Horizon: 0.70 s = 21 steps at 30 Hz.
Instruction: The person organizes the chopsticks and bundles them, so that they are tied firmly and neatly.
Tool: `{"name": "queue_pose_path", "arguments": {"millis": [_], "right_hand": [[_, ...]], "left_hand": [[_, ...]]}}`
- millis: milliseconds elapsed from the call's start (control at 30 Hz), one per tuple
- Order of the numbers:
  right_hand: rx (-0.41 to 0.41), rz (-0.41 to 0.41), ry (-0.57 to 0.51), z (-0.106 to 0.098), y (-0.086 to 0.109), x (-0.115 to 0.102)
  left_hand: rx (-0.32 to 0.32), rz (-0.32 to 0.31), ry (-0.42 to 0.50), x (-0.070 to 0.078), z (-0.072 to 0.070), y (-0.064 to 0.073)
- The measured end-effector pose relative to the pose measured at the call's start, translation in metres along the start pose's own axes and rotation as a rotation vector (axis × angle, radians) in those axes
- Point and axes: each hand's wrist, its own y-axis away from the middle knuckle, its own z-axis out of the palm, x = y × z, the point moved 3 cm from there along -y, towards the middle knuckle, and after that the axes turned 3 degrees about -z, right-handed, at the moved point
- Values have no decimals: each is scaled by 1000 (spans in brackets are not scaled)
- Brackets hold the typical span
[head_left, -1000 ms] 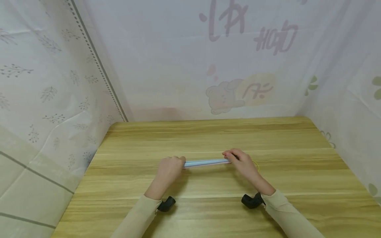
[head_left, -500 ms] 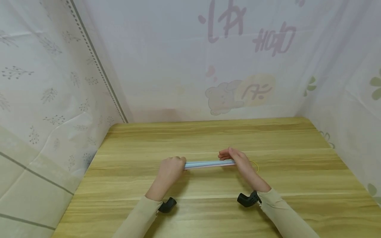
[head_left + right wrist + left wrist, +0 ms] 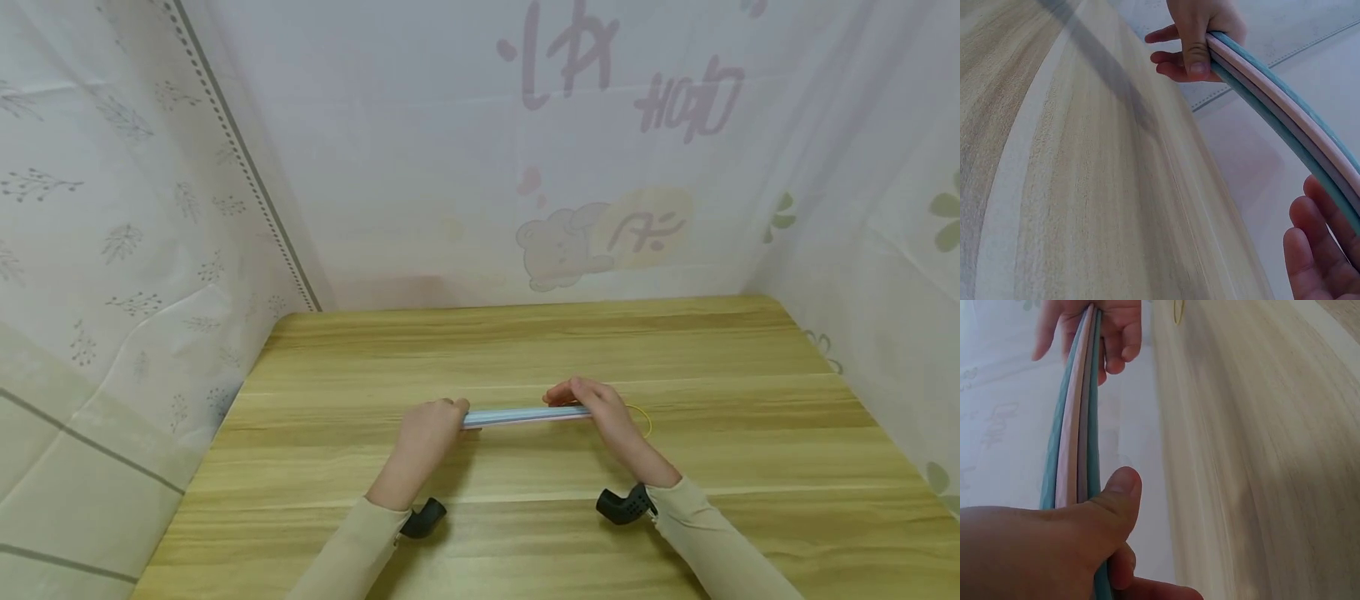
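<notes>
A bundle of slim pastel pencils (image 3: 525,416), teal, pink and greyish lilac, lies side by side between my two hands above the table. My left hand (image 3: 430,432) grips its left end, with the thumb (image 3: 1124,487) across the near side. At the other end, my right hand (image 3: 606,414) has its fingers extended behind the pencils, and their ends meet the palm. In the right wrist view several of its fingers (image 3: 1313,237) stretch out beside the bundle without curling round it. Both ends of the pencils are hidden by the hands.
A thin yellow loop, like a rubber band (image 3: 650,421), lies on the wooden table (image 3: 525,342) just right of my right hand, partly hidden by it. Printed cloth (image 3: 420,167) hangs behind the table and along both sides.
My right hand has gone from fingertips bent at the bundle's right end to straighter fingers with the palm against that end. It shifted slightly left; the left hand kept its grip.
</notes>
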Motion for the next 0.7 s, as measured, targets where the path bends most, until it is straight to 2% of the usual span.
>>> {"name": "queue_pose_path", "arguments": {"millis": [333, 700], "right_hand": [[18, 12, 6, 1, 1, 2], [19, 3, -2, -2, 1, 5]], "left_hand": [[8, 10, -19, -3, -2, -2], [64, 102, -84, -5, -2, -3]]}}
